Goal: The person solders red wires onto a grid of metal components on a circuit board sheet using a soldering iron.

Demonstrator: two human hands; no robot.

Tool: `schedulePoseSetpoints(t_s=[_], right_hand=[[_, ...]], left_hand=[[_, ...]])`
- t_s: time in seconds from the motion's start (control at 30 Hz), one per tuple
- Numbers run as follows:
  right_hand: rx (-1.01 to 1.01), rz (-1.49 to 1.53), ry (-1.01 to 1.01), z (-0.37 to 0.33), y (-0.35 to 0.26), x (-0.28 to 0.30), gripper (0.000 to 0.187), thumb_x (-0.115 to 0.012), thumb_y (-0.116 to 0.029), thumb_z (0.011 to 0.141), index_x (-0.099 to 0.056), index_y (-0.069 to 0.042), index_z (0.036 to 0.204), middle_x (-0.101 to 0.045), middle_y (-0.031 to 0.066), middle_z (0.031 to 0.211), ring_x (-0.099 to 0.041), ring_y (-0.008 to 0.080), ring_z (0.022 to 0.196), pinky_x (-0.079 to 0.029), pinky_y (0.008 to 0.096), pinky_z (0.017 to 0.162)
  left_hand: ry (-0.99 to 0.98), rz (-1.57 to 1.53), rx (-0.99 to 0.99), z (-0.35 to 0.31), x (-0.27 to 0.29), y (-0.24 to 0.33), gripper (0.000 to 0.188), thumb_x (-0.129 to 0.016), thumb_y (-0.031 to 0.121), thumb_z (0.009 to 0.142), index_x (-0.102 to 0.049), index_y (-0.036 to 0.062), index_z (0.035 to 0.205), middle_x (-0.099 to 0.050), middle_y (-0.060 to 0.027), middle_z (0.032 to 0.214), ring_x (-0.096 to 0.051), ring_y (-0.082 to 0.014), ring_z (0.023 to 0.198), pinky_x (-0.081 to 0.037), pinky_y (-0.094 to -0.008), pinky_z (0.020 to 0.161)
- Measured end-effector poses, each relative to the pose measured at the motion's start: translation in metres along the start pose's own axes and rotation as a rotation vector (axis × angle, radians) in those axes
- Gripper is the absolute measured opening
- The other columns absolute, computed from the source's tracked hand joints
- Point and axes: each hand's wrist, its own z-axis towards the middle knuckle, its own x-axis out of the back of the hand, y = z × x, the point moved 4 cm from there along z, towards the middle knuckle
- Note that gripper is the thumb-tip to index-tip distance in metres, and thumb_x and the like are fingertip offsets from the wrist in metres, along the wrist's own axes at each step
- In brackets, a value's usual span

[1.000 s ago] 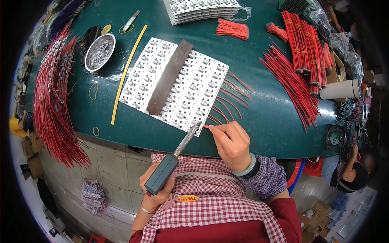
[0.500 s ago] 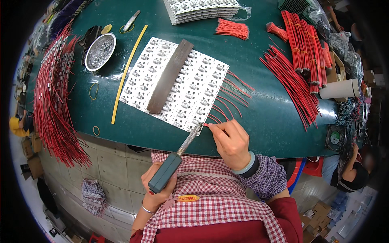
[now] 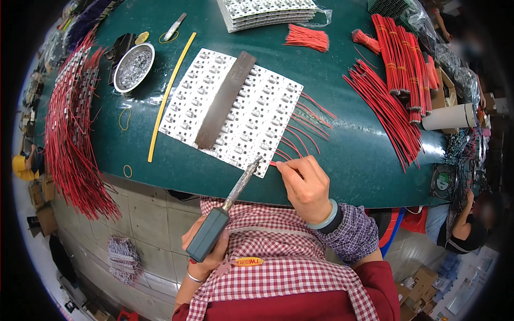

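Note:
My left hand [image 3: 217, 252] is wrapped around the dark green handle of a soldering iron [image 3: 210, 234]. The iron's tip is over the lower right corner of a white circuit board panel [image 3: 249, 125], which carries rows of small components. At that corner, my right hand [image 3: 306, 188] pinches a red wire [image 3: 273, 163] between thumb and fingertips, its end at the panel's edge. Several red wires [image 3: 305, 138] stick out from the panel's right edge above this hand. A brown bar [image 3: 226, 101] lies across the panel.
Left of the panel are a yellow strip [image 3: 170, 99], a metal bowl [image 3: 133, 68] and a hanging bunch of wired boards [image 3: 69, 134]. Red wire bundles [image 3: 399, 64] and loose red wires [image 3: 383, 115] lie at the right. Panels [image 3: 266, 15] are stacked at the back.
The soldering iron has drawn back left from the wire end, its tip now over the panel slightly away from the edge. My right hand has hardly moved and still pinches the wire.

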Motion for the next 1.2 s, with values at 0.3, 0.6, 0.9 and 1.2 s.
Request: schedulePoseSetpoints(t_s=[0.3,0.6,0.9,1.2], right_hand=[[0.055,0.035,0.039,-0.007,-0.009,0.003,0.028,-0.075,0.004,0.071,-0.07,-0.003,0.098,-0.062,0.0053,0.08,-0.058,0.0205,0.069,-0.045,0.032,0.057],[-0.01,0.019,0.03,-0.009,-0.008,-0.001,0.027,-0.075,0.003,0.071,-0.071,-0.003,0.097,-0.058,0.0054,0.077,-0.057,0.021,0.067,-0.045,0.0326,0.056],[-0.036,-0.012,0.008,-0.009,-0.008,-0.003,0.027,-0.075,0.002,0.071,-0.072,-0.004,0.097,-0.057,0.0052,0.077,-0.057,0.0206,0.068,-0.046,0.0326,0.058],[-0.045,-0.022,0.004,-0.009,-0.008,-0.003,0.026,-0.075,0.002,0.072,-0.072,-0.004,0.096,-0.057,0.0049,0.076,-0.057,0.0206,0.068,-0.046,0.0326,0.058]], left_hand=[[-0.021,0.071,-0.048,0.002,0.003,0.011,0.025,-0.074,-0.001,0.073,-0.07,-0.0072,0.097,-0.07,-0.02,0.095,-0.072,-0.0323,0.082,-0.058,-0.0367,0.075],[0.012,-0.157,0.104,0.021,0.001,0.024,0.023,-0.074,-0.003,0.07,-0.069,-0.0064,0.092,-0.069,-0.0177,0.091,-0.07,-0.0315,0.078,-0.057,-0.0352,0.069],[0.023,-0.196,0.084,0.026,-0.003,0.022,0.021,-0.073,-0.005,0.068,-0.068,-0.0053,0.088,-0.066,-0.0155,0.087,-0.066,-0.0303,0.071,-0.053,-0.0346,0.062],[0.026,-0.144,0.014,0.034,0.0,0.031,0.02,-0.073,-0.004,0.068,-0.067,-0.0048,0.087,-0.064,-0.0151,0.083,-0.064,-0.0296,0.066,-0.051,-0.0343,0.058]])
